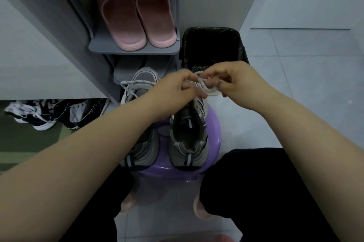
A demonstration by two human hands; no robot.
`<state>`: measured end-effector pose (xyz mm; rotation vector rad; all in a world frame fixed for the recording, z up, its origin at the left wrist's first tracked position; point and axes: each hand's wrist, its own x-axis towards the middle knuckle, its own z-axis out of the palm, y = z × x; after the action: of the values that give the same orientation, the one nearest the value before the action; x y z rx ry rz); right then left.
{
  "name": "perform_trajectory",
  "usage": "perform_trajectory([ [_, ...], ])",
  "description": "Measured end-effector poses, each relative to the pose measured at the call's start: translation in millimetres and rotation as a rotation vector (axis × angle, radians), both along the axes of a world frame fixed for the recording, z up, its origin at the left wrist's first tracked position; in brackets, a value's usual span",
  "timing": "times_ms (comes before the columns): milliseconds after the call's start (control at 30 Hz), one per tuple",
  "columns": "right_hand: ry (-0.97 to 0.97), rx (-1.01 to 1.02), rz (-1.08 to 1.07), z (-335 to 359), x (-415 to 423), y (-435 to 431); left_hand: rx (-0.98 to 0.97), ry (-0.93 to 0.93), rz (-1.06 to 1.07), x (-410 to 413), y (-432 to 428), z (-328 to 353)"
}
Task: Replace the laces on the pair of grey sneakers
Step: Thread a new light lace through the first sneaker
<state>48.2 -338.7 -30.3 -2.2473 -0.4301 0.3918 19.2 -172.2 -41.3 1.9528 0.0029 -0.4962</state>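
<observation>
Two grey sneakers stand side by side on a purple stool, toes pointing away from me. The right sneaker has an open throat with no lace showing in its eyelets. The left sneaker still carries a white lace, loose near the toe; my left forearm covers its middle. Above the right sneaker's toe, my left hand and my right hand pinch a coiled white lace between their fingertips.
A black-lined waste bin stands just beyond my hands. A grey shoe rack with pink slippers is at the back left. Dark sneakers lie on the floor left. My knees in black trousers flank the stool.
</observation>
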Motion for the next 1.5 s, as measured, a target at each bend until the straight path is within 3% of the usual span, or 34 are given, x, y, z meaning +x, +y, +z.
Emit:
perform_trajectory([
  [233,-0.111,-0.162,-0.101,0,0,1,-0.269,0.167,0.152,1,-3,10],
  [533,-0.142,-0.168,-0.23,-1,3,-1,-0.175,0.181,-0.03,-2,6,6],
  [700,-0.141,-0.173,-0.264,-4,4,-2,0.098,0.048,-0.136,-3,8,3],
  [800,-0.177,-0.152,-0.101,-4,4,-2,0.297,-0.118,-0.144,-1,10,0],
  [933,0.111,0.02,0.172,-9,-7,11,0.331,-0.213,-0.067,0,7,-2],
  [1067,0.004,-0.019,0.048,-11,-1,10,0.277,-0.188,0.026,3,8,-2],
  [1233,0.039,-0.02,-0.093,-10,4,-3,0.539,-0.198,-0.07,1,8,-13],
  [1333,0.056,-0.063,-0.117,-13,2,-3,0.686,-0.16,-0.14,-5,0,-16],
  [1500,0.124,-0.13,-0.033,-21,1,-1,0.647,-0.12,-0.107,-5,-2,-16],
])
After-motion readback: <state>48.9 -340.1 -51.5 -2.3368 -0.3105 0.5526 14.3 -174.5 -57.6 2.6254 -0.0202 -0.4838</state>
